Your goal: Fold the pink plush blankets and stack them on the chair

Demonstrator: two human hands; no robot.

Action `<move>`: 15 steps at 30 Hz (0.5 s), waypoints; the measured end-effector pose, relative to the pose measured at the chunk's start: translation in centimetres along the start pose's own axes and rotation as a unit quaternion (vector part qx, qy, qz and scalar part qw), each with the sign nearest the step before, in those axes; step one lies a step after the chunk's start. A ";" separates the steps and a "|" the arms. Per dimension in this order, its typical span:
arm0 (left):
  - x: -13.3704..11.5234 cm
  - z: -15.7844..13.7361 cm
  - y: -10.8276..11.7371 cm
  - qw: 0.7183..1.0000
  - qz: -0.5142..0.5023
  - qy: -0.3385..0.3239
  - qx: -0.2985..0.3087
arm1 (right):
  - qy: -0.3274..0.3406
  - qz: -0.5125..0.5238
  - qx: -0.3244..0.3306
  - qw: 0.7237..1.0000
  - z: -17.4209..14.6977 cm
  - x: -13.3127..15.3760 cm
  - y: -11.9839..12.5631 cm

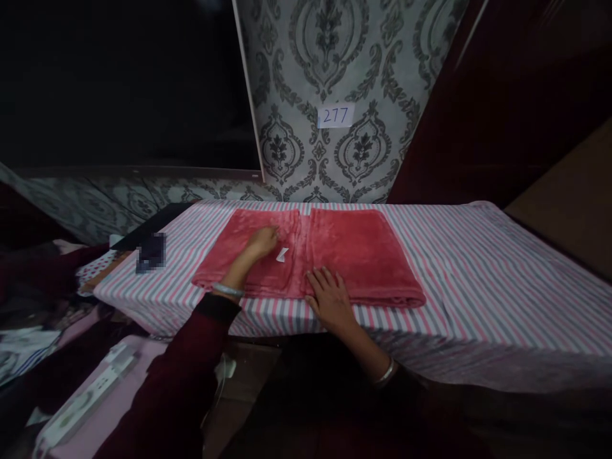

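Note:
A red plush blanket point(361, 252) lies on the striped cloth, its two sides folded in toward a narrow gap down the middle. My left hand point(262, 241) rests on the left folded panel, its fingers curled together with nothing visible in them. Just right of it, a small white tag point(282, 255) shows on the blanket. My right hand point(329, 298) is open, palm down with fingers spread, on the near inner edge of the right panel. Bangles circle both wrists.
Pink, grey and white striped cloth point(478, 274) covers the table. Behind stand a patterned wall with a paper marked 277 point(336, 115) and a large dark screen point(124, 83). A power strip point(90, 398) lies at lower left, near piled clothes point(29, 347).

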State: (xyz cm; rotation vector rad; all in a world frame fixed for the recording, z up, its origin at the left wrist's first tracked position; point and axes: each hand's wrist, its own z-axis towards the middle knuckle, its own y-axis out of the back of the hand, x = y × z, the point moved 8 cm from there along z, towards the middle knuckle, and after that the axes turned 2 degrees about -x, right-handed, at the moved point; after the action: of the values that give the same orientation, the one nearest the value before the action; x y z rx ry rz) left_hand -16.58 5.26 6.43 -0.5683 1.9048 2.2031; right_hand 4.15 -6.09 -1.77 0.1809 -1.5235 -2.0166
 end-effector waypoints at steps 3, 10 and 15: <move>0.0 -4.3 -1.1 0.999 0.006 -0.045 -0.003 | 0.000 -0.002 0.002 1.000 0.1 0.0 0.1; -2.0 -10.8 -6.5 0.988 0.117 -0.101 0.009 | 0.005 -0.015 0.000 1.000 -0.1 0.2 0.1; -1.7 -10.9 -6.2 0.988 0.108 -0.103 -0.023 | -0.004 0.027 0.027 0.999 1.7 -0.4 1.7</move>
State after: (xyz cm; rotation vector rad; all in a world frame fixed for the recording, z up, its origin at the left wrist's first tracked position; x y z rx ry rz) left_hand -10.87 -4.17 0.21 -0.1356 1.8874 2.3353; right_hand 4.40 -4.76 0.20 0.1508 -1.5724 -1.9369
